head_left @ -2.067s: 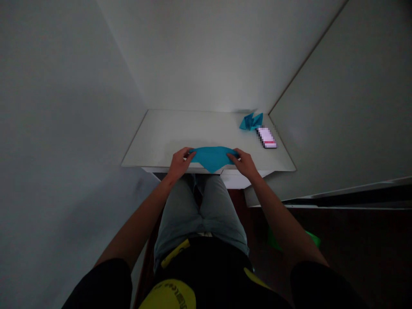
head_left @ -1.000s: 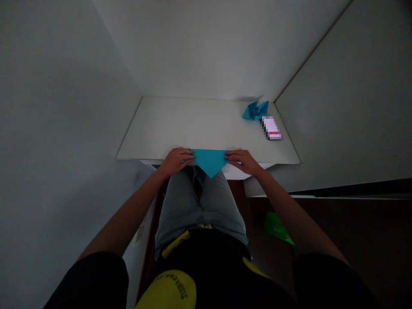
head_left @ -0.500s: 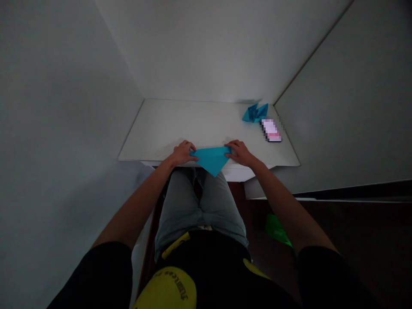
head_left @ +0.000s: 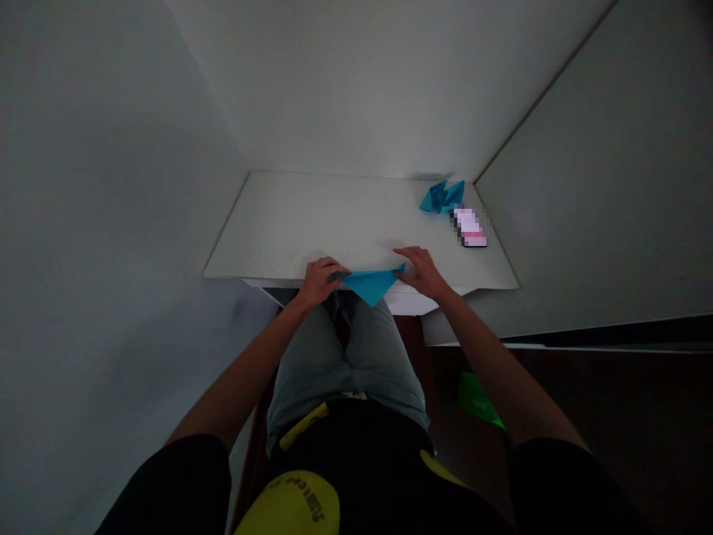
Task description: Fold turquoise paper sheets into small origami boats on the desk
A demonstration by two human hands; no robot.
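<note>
Left hand (head_left: 319, 280): clamping the left corner of a blue sheet (head_left: 372, 286) between thumb and fingertips, bunching together there.

Right hand (head_left: 424, 275): showing index finger and thumb apart, with a gap opening between; touching the right corner of the sheet with the thumb only, as far as visible, and extending the index finger beyond it, above the tabletop (head_left: 312, 215).

Blue sheet: stretching between the fingers of both hands — running nearly straight along its far edge, tapering to a point toward the body, and reaching past the front edge of the tabletop; turning up slightly at the tip beside the right thumb; not showing clearly whether touching the tabletop.

Folded blue piece (head_left: 441, 198): resting beyond the right fingers and to their right, near the back edge of the tabletop, spreading in several pointed flaps.

Phone-like device (head_left: 469, 227): lying to the right of the right fingers, just beside the folded piece; appearing pixelated, with a pale face and a pinkish band.

Drawer front (head_left: 412, 302): showing white below the right fingers, under the tabletop.

Jeans (head_left: 317, 364): extending below the fingers, nearer the body.

Green object (head_left: 477, 400): lying well below the right fingers, on the dark floor (head_left: 624, 446), partly hiding behind the forearm.
</note>
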